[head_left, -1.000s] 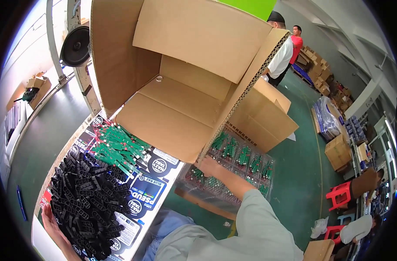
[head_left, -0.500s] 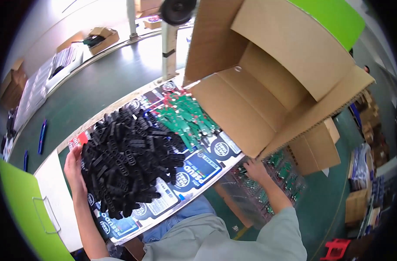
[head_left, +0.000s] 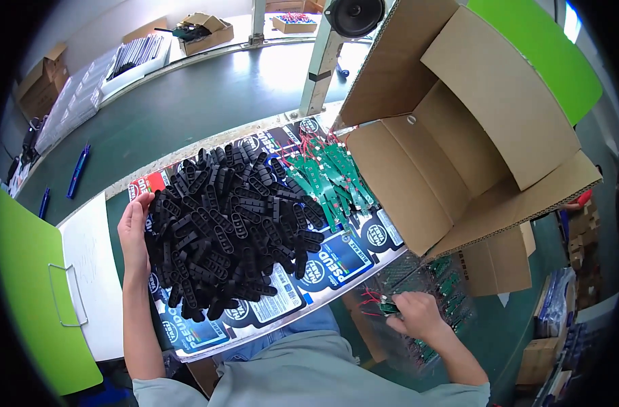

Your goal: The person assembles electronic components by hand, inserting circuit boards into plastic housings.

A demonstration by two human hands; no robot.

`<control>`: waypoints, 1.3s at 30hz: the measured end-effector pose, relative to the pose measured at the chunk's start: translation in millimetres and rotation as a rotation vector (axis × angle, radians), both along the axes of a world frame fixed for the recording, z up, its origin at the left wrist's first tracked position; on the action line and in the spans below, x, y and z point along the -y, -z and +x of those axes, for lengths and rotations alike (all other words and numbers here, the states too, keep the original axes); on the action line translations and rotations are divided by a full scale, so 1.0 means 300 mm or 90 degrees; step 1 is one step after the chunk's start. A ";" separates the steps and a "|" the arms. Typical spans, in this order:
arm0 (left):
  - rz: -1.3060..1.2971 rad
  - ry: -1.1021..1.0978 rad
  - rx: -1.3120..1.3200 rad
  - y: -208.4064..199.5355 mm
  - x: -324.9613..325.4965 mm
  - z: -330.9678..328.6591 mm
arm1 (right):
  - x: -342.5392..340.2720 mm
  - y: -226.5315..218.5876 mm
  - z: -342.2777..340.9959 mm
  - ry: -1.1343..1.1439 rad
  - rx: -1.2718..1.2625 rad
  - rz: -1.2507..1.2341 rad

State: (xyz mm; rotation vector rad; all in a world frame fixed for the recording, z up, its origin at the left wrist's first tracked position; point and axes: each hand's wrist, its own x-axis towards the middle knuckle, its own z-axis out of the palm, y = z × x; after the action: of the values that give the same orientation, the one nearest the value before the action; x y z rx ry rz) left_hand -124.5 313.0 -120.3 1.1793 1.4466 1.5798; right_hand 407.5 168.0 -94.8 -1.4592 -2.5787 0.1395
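My right hand (head_left: 418,316) is closed around a green circuit board (head_left: 389,308) with thin red wires, perhaps more than one. It is above a clear plastic tray (head_left: 418,349) that holds several similar boards, to the right of the worktop. My left hand (head_left: 134,234) rests at the left edge of a big heap of black plastic casings (head_left: 221,234), its fingers stretched along the heap and holding nothing. Beyond the heap and to its right, a pile of green circuit boards (head_left: 331,178) with red wires lies on the printed sheet (head_left: 353,254).
An open cardboard box (head_left: 401,186) stands on its side at the right end of the worktop. At left are a lime-green folder (head_left: 34,292), white paper (head_left: 95,285) and two blue pens (head_left: 79,171). A metal post (head_left: 318,74) rises behind the boards.
My right hand has come up and back from the tray, now with a wired board in its fingers. My left hand stays beside the black heap. The whole view has shifted.
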 end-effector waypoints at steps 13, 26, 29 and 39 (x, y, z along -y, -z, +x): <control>0.004 -0.011 -0.006 0.003 0.012 0.004 | -0.709 -0.182 -0.430 0.222 -0.026 0.071; 0.005 0.075 0.033 0.100 -0.018 -0.072 | -0.632 -0.096 -0.463 0.179 -0.023 0.340; 0.003 0.037 0.100 0.107 -0.011 -0.167 | -0.434 -0.057 -0.449 0.037 -0.185 0.442; -0.030 0.030 -0.001 0.088 -0.048 -0.101 | 0.423 0.534 0.317 0.532 -0.039 0.157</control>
State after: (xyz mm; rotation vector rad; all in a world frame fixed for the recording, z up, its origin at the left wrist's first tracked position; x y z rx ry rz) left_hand -154.7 327.4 -146.7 1.1796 1.4386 1.5054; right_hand 502.5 41.2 -255.1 -2.2084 -1.6633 -0.2311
